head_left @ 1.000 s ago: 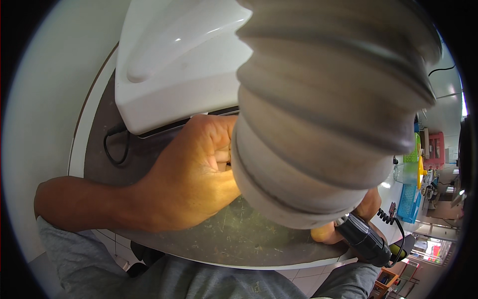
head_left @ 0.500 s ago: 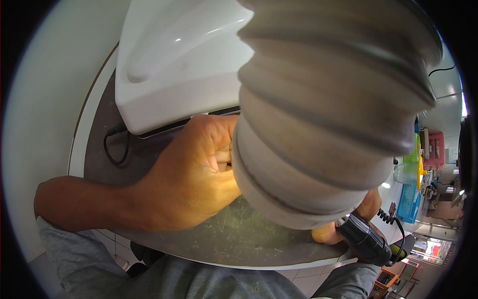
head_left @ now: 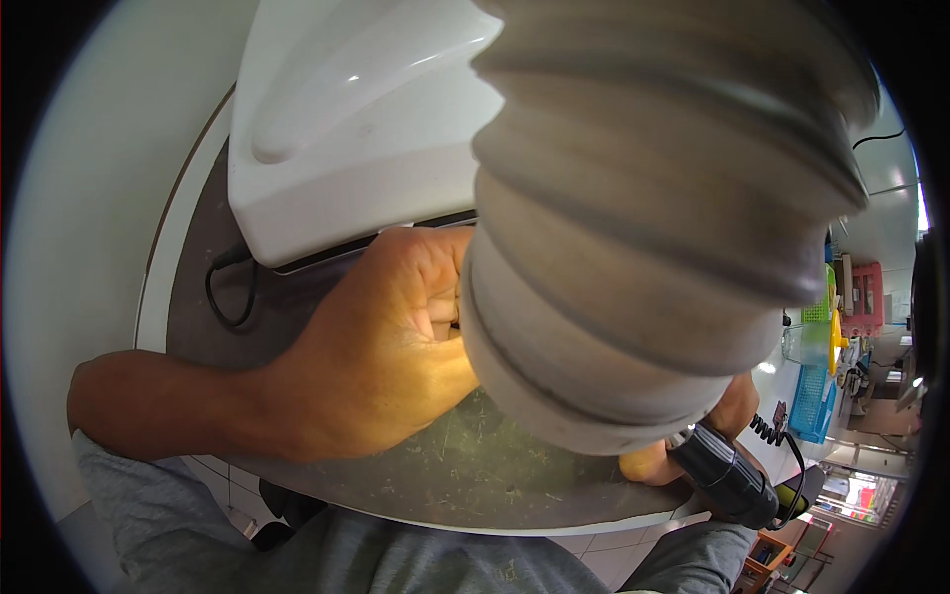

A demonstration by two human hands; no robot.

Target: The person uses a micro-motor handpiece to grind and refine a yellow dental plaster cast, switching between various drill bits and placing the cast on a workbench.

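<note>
A wide, ribbed grey-beige hose [head_left: 653, 228] hangs close in front of me and hides much of the space between my hands. My left hand [head_left: 396, 346] is closed, its fingers curled inward, and the fingertips disappear behind the hose's lower rim. Whatever they pinch cannot be seen. Beyond the hose's lower right side, my right hand [head_left: 736, 406] grips a black rotary handpiece [head_left: 730, 480] with a metal nose. Its working tip is hidden behind the hose. Warm light falls on my left hand and the worn dark tabletop [head_left: 465, 460].
A white machine housing [head_left: 346, 168] stands behind my left hand, with a black cable [head_left: 213, 297] at its left corner. A coiled black cord [head_left: 767, 432] runs near the handpiece. Blue [head_left: 813, 404] and pink baskets [head_left: 867, 297] stand along the right. A pale wall rises at left.
</note>
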